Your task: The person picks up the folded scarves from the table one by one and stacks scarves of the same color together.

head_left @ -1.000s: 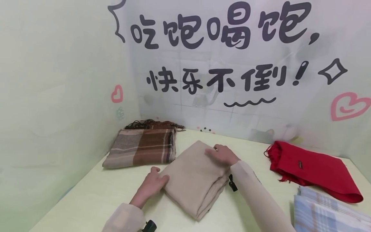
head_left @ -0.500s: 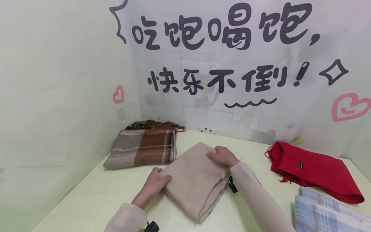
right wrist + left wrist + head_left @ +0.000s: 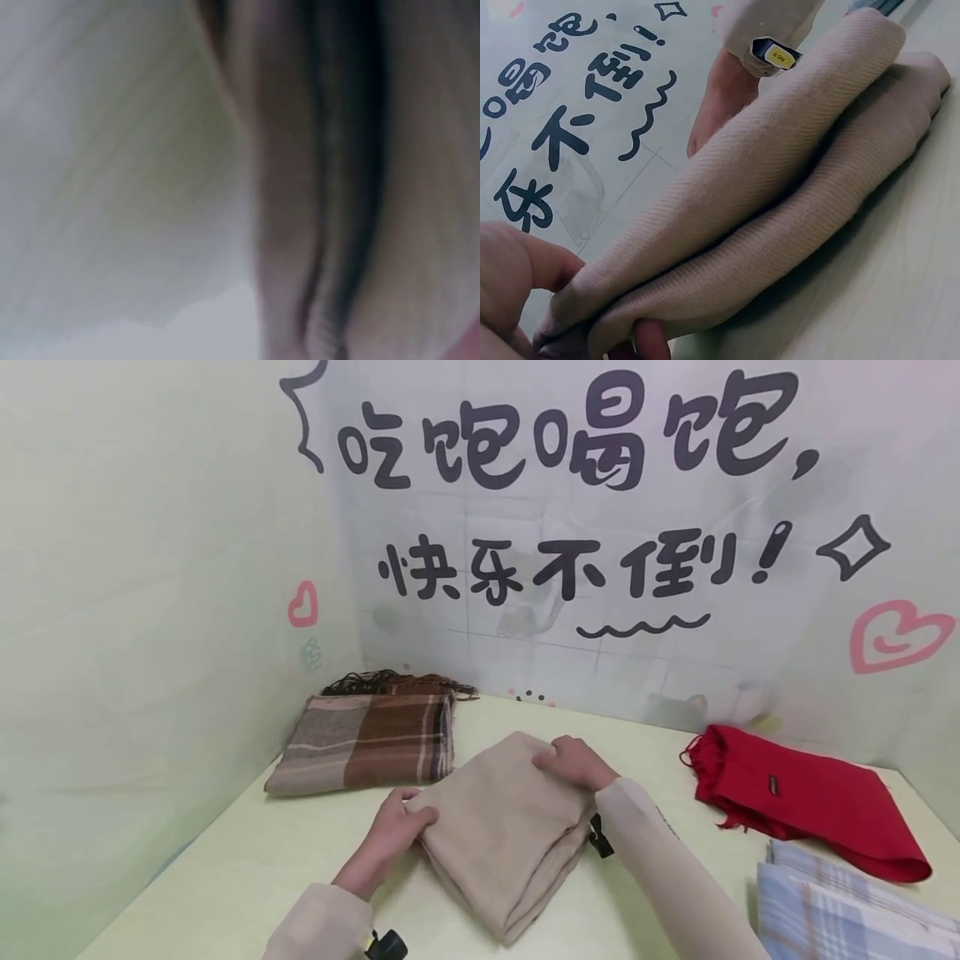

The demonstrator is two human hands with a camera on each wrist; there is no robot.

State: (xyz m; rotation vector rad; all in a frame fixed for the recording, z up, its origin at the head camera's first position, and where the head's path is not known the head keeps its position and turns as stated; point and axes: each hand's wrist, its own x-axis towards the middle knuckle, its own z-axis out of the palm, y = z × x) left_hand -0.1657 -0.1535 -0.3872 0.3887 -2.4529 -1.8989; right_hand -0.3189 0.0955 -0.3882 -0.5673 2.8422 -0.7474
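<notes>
A folded beige scarf (image 3: 502,827) with a finely ribbed weave lies at an angle in the middle of the table in the head view. My left hand (image 3: 390,835) pinches its left corner, thumb on top and fingers underneath. The left wrist view shows that grip at the end of the thick scarf folds (image 3: 727,202). At the far right edge, my right hand (image 3: 576,762) holds the scarf, its thumb lying on the upper face; its other fingers are mostly hidden. Close, blurred scarf layers (image 3: 292,187) fill much of the right wrist view.
A folded brown plaid scarf (image 3: 367,739) with dark fringe lies at the back left. On the right are a folded red scarf (image 3: 817,802) and a blue-white plaid cloth (image 3: 840,910). Walls (image 3: 165,610) enclose the pale table (image 3: 225,868) on the left and behind.
My left thumb and fingers have closed on the scarf's left corner. The scarf's near corner has shifted slightly toward me. My right hand keeps nearly the same place on the far edge.
</notes>
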